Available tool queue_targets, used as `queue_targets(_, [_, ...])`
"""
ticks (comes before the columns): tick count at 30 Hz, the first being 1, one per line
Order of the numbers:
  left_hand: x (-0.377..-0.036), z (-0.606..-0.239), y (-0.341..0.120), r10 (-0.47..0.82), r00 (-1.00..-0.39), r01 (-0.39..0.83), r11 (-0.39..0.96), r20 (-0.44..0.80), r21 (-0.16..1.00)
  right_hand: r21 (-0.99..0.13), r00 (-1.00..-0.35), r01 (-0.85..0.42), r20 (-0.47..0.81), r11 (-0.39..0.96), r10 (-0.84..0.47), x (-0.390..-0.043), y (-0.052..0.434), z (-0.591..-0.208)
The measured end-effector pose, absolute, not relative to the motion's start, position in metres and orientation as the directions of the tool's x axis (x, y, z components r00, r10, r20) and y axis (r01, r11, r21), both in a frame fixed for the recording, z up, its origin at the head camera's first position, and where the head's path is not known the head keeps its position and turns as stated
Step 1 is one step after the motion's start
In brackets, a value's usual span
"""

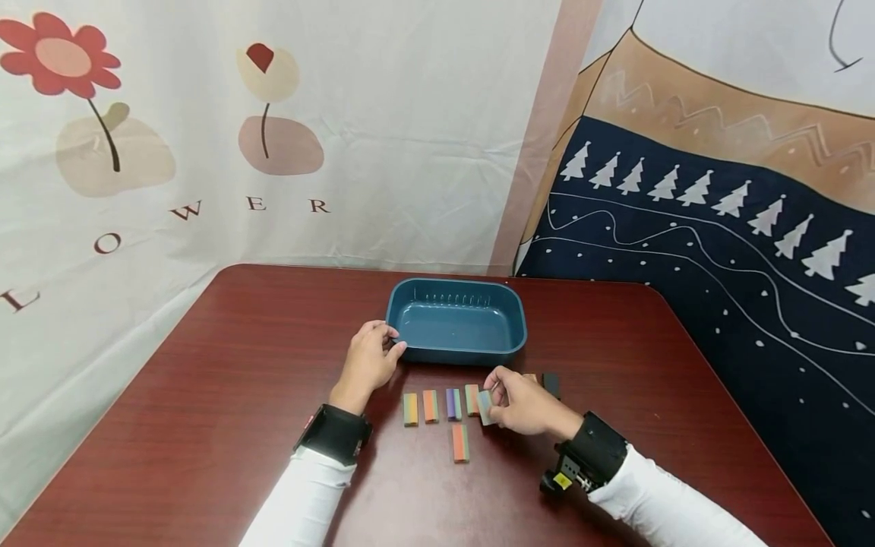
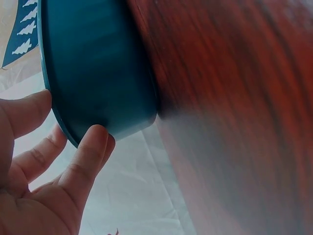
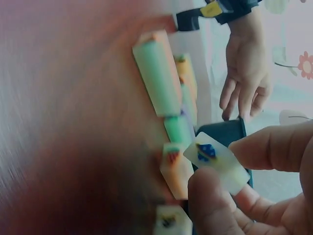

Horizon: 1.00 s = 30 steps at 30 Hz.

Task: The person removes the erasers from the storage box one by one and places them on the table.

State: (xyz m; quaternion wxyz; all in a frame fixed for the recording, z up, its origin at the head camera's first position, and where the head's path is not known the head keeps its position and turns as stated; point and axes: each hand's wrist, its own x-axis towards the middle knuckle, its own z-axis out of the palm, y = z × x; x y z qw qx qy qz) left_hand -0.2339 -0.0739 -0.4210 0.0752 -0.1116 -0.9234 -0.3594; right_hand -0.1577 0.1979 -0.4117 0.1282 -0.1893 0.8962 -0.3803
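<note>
Showing only at the right wrist: blue mark on the tile [image 3: 215, 161] in right hand's [image 1: 522, 403] pinching grip.

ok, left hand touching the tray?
Touching. The left wrist view shows the left hand with its thumb tip pressed against the tray corner; the head view agrees, fingers at the tray's near-left corner.
</note>
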Motion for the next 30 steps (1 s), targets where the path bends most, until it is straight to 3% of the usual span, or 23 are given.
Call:
queue_targets(6, [-0.233, -0.420, -0.074, 0.157, -0.964, 0.261, 0.723, 0.216, 0.640, -0.798, -0.899, -0.145, -0.140, 0.584, -0.414, -0.145, 0.192, -0.423])
queue_targets(30, [-0.230, -0.418, -0.073, 0.159, -0.965, 0.258, 0.729, 0.210, 0.634, -0.667, -0.934, -0.233, -0.051, 0.708, -0.355, -0.132, 0.186, -0.433])
